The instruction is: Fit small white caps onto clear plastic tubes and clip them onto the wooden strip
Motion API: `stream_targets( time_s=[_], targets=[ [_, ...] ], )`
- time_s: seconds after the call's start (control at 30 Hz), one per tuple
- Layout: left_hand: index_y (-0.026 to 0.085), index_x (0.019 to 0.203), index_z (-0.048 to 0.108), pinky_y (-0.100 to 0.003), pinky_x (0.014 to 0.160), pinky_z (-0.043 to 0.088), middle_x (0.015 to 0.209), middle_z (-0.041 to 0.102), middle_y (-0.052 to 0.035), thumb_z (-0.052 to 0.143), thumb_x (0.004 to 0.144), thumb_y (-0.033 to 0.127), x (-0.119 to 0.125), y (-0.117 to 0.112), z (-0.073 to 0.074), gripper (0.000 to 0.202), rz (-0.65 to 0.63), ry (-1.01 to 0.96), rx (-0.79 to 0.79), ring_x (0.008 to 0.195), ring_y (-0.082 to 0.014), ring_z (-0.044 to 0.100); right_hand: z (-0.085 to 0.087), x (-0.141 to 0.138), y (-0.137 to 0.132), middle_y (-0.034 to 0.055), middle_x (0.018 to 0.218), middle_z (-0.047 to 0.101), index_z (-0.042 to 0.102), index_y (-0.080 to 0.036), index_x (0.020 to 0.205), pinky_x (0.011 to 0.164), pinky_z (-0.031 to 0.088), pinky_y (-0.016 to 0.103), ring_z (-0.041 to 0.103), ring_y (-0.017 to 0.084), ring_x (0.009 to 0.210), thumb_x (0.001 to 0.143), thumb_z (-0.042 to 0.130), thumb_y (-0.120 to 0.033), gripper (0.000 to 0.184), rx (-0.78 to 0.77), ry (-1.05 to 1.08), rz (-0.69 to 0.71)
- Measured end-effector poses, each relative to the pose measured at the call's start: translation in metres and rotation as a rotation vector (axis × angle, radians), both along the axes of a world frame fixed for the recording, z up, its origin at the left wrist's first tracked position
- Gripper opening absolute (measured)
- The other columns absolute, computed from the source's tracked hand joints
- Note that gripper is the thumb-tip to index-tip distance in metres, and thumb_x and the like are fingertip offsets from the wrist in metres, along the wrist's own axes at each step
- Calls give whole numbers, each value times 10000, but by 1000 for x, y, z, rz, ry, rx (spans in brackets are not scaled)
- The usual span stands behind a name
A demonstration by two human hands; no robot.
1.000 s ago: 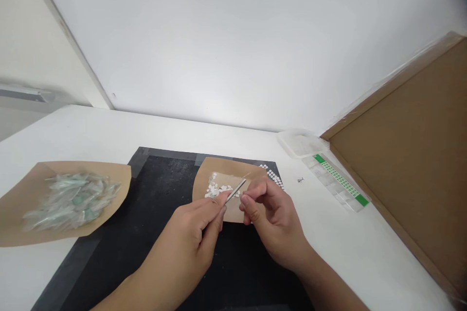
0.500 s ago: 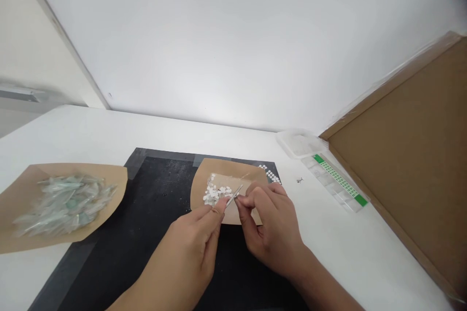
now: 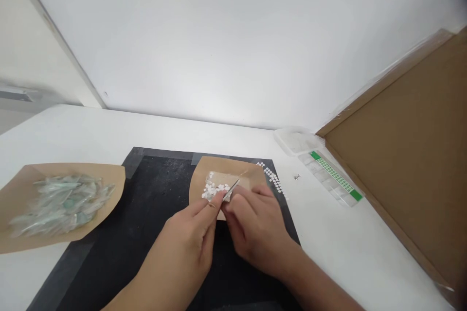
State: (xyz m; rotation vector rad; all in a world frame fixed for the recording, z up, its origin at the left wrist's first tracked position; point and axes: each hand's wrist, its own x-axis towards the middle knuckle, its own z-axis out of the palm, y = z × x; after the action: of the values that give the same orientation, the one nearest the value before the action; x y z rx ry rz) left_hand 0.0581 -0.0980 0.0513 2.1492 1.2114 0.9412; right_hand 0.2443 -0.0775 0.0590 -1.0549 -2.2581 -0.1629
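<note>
My left hand [image 3: 192, 234] is closed, thumb and forefinger pinching a slim metal tool [image 3: 232, 189] whose tip points up and to the right. It looks like tweezers, but its exact kind is unclear. My right hand [image 3: 255, 233] is curled against the left fingertips in a pinch; whatever lies between its fingers is hidden. Both hands are over the near side of a brown paper tray [image 3: 197, 182]. Inside the tray, a clear shallow container [image 3: 228, 179] and a pile of small white discs [image 3: 215, 188] show beyond my fingers.
Left of me, another brown paper tray [image 3: 116, 175] holds many clear plastic pieces [image 3: 69, 204]. A black mat [image 3: 156, 194] lies under my work. White dots [image 3: 273, 179] line its right edge, beside small metal bits [image 3: 296, 177], a green-marked clear organizer [image 3: 335, 175] and a cardboard box [image 3: 408, 146].
My right hand has moved left and closer to the left fingertips, so the fingers now meet. More of the white dots at the mat's right edge show. The view has shifted slightly.
</note>
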Motion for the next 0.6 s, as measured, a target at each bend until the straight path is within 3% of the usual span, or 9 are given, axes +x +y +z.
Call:
stream_targets(
  time_s=[0.1, 0.2, 0.3, 0.5, 0.6],
  targets=[
    [185, 1201, 699, -260, 714, 580, 899, 726, -62, 433, 1025, 125, -1, 0, 7, 325, 4, -17, 40, 774, -179, 729, 1, 0, 1, -44, 674, 504, 406, -221, 805, 663, 276, 348, 460, 131, 591, 944, 560, -62, 261, 36, 66, -45],
    [185, 962, 683, -207, 610, 506, 745, 650, -9, 442, 1031, 130, -1, 1, 14, 256, 15, -67, 37, 632, -128, 651, 5, 4, 2, -46, 697, 521, 415, -220, 831, 684, 304, 339, 495, 126, 610, 948, 596, -75, 259, 3, 159, -56],
    [190, 738, 557, -193, 574, 444, 659, 583, 27, 463, 1044, 158, 0, 5, 15, 321, 40, -108, -1, 548, -93, 556, 8, 8, 2, -39, 729, 552, 455, -218, 866, 704, 322, 338, 539, 130, 642, 944, 599, -71, 220, -56, 211, -15],
    [190, 705, 518, -194, 614, 455, 645, 573, 41, 485, 1062, 216, 3, 11, 11, 359, 40, -139, -67, 563, -90, 555, 2, 18, -1, -31, 737, 623, 495, -229, 901, 734, 356, 362, 619, 163, 697, 946, 614, -87, 191, -109, 319, -22],
    [193, 783, 616, -203, 658, 504, 711, 644, 18, 480, 1069, 239, 2, 11, 7, 320, 10, -146, -71, 620, -109, 623, -1, 22, -3, -25, 756, 675, 524, -235, 929, 760, 376, 380, 650, 174, 718, 947, 635, -97, 177, -105, 389, -31]
  ],
)
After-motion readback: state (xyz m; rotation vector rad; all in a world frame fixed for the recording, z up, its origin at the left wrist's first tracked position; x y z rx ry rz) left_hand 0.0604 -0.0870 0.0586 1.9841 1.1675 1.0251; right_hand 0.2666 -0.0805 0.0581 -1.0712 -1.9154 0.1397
